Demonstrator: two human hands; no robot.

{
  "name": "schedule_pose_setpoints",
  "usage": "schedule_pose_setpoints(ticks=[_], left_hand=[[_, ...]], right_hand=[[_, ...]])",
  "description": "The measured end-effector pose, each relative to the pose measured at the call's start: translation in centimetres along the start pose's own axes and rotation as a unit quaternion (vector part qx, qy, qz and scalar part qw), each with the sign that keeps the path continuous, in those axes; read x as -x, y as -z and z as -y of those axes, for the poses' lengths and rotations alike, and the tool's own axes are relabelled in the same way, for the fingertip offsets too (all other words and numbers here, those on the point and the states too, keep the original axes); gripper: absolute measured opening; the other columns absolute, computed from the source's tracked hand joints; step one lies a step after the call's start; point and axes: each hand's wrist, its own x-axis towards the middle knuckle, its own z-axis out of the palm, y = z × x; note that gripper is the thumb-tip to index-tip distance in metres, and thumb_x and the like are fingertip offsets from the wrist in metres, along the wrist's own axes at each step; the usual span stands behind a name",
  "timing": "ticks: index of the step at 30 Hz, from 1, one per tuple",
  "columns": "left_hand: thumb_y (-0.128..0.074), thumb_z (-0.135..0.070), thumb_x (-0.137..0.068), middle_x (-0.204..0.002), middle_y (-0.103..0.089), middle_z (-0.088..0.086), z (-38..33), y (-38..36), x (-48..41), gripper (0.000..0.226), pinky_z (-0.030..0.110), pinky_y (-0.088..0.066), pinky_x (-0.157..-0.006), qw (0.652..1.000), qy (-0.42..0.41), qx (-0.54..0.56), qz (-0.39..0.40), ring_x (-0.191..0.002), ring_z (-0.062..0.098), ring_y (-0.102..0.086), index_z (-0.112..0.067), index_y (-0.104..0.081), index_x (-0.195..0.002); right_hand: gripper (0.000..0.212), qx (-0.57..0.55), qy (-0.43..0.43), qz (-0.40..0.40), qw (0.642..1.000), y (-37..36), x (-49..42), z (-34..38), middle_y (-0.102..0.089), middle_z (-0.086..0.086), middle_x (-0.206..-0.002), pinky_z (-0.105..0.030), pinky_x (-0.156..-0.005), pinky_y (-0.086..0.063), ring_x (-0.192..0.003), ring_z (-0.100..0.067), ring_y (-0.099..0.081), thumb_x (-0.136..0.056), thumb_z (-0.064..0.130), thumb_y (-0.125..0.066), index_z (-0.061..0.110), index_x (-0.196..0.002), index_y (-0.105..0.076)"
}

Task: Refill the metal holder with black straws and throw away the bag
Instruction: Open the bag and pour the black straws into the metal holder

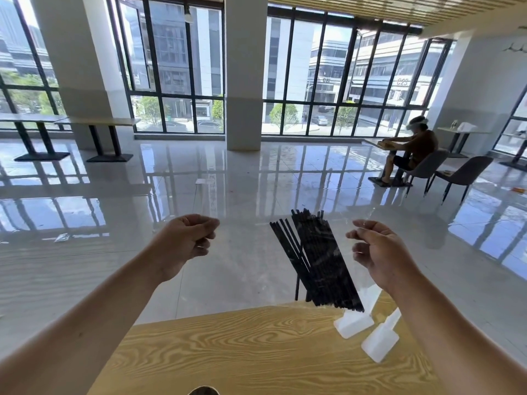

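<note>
The wood-grain bench [233, 352] is lying just below both hands. The left hand [182, 243] and the right hand [379, 252] are each pinching one side of a clear bag [245, 252] with curled fingers, holding it up between them. The black straws [316, 260] are slanting inside it, nearer the right hand.

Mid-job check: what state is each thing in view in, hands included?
clear bag: held up, stretched between both hands.
black straws: bundled inside the bag, tilted.
left hand: pinches the bag's left edge.
right hand: pinches the bag's right edge.
white pieces: near the edge of the wooden table; lying or bagged, cannot tell.
</note>
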Motion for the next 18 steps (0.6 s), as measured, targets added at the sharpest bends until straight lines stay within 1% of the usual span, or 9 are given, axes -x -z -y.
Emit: schedule_pose_setpoints(ticks=[2, 3, 4, 6, 8, 9, 12, 15, 18], left_hand=[[-0.082, -0.036, -0.077, -0.067, -0.061, 0.000, 0.0, 0.0, -0.2, 0.026, 0.023, -0.051, -0.051, 1.000, 0.007, 0.013, 0.016, -0.051, 0.011, -0.052, -0.016, -0.067, -0.084], [-0.080, -0.037, -0.080, -0.069, -0.062, 0.000, 0.0, 0.0, -0.3, 0.025, 0.023, -0.051, -0.052, 0.999, 0.011, 0.023, 0.027, -0.052, 0.011, -0.053, -0.018, -0.064, -0.083], [-0.078, -0.037, -0.081, -0.074, -0.068, 0.001, 0.0, 0.0, -0.3, 0.024, 0.024, -0.053, -0.053, 0.999, 0.015, 0.031, 0.037, -0.053, 0.011, -0.057, -0.018, -0.063, -0.083], [-0.075, -0.033, -0.084, -0.091, -0.081, 0.008, -0.1, 0.1, -0.4, 0.021, 0.028, -0.061, -0.058, 0.998, 0.023, 0.039, 0.046, -0.060, 0.015, -0.071, -0.017, -0.061, -0.085], [-0.073, -0.028, -0.086, -0.107, -0.083, 0.015, 0.0, 0.2, -0.5, 0.018, 0.031, -0.065, -0.063, 0.998, 0.030, 0.041, 0.044, -0.070, 0.020, -0.079, -0.014, -0.063, -0.092], [-0.073, -0.024, -0.088, -0.109, -0.082, 0.016, 0.1, 0.3, -0.5, 0.016, 0.032, -0.066, -0.063, 0.998, 0.031, 0.042, 0.042, -0.071, 0.022, -0.079, -0.012, -0.067, -0.098], [-0.068, -0.008, -0.100, -0.106, -0.082, 0.018, 0.2, 0.6, -0.6, 0.016, 0.031, -0.065, -0.064, 0.999, 0.022, 0.031, 0.035, -0.070, 0.022, -0.079, -0.012, -0.074, -0.114], [-0.065, 0.000, -0.101, -0.102, -0.081, 0.020, 0.4, 0.9, -0.7, 0.017, 0.032, -0.066, -0.065, 1.000, 0.012, 0.006, 0.027, -0.073, 0.023, -0.079, -0.008, -0.076, -0.111], [-0.068, 0.005, -0.096, -0.098, -0.082, 0.016, 0.5, 0.9, -0.7, 0.016, 0.031, -0.066, -0.066, 1.000, 0.008, -0.029, 0.009, -0.072, 0.023, -0.078, -0.008, -0.077, -0.100]], right_hand=[[0.023, 0.000, 0.001, 0.001, 1.000, 0.0, -0.1, 0.0, -0.077, -0.004, -0.072, -0.024, -0.044, -0.050, -0.048, -0.012, -0.059, -0.106, -0.001, -0.055, 0.015, -0.105, -0.072], [0.023, 0.001, 0.002, 0.001, 1.000, 0.1, -0.2, 0.0, -0.077, -0.004, -0.073, -0.024, -0.044, -0.050, -0.049, -0.012, -0.059, -0.106, 0.000, -0.055, 0.015, -0.106, -0.072], [0.023, 0.001, 0.002, 0.000, 1.000, 0.1, -0.3, -0.1, -0.077, -0.004, -0.073, -0.024, -0.045, -0.050, -0.049, -0.012, -0.059, -0.106, 0.000, -0.055, 0.015, -0.106, -0.072], [0.022, 0.003, 0.002, -0.001, 1.000, 0.4, -0.3, -0.1, -0.077, -0.004, -0.074, -0.024, -0.044, -0.051, -0.050, -0.012, -0.059, -0.107, 0.000, -0.055, 0.015, -0.107, -0.072], [0.023, 0.003, 0.000, -0.002, 1.000, 0.5, -0.4, -0.2, -0.077, -0.004, -0.074, -0.024, -0.044, -0.050, -0.050, -0.012, -0.058, -0.107, 0.000, -0.055, 0.014, -0.107, -0.072], [0.023, 0.002, -0.002, -0.002, 1.000, 0.5, -0.4, -0.2, -0.077, -0.004, -0.074, -0.024, -0.044, -0.050, -0.050, -0.013, -0.058, -0.107, 0.000, -0.055, 0.014, -0.107, -0.072], [0.023, 0.001, -0.005, 0.001, 1.000, 0.6, -0.3, -0.3, -0.077, -0.005, -0.074, -0.024, -0.044, -0.050, -0.051, -0.014, -0.058, -0.106, -0.001, -0.054, 0.014, -0.107, -0.072], [0.022, 0.001, -0.006, 0.002, 1.000, 0.4, -0.4, -0.4, -0.077, -0.006, -0.075, -0.025, -0.045, -0.051, -0.051, -0.013, -0.059, -0.106, 0.000, -0.055, 0.013, -0.107, -0.072], [0.021, -0.002, -0.006, 0.002, 1.000, 0.1, -0.4, -0.2, -0.077, -0.005, -0.074, -0.025, -0.045, -0.050, -0.050, -0.012, -0.059, -0.107, 0.000, -0.055, 0.014, -0.106, -0.071]])
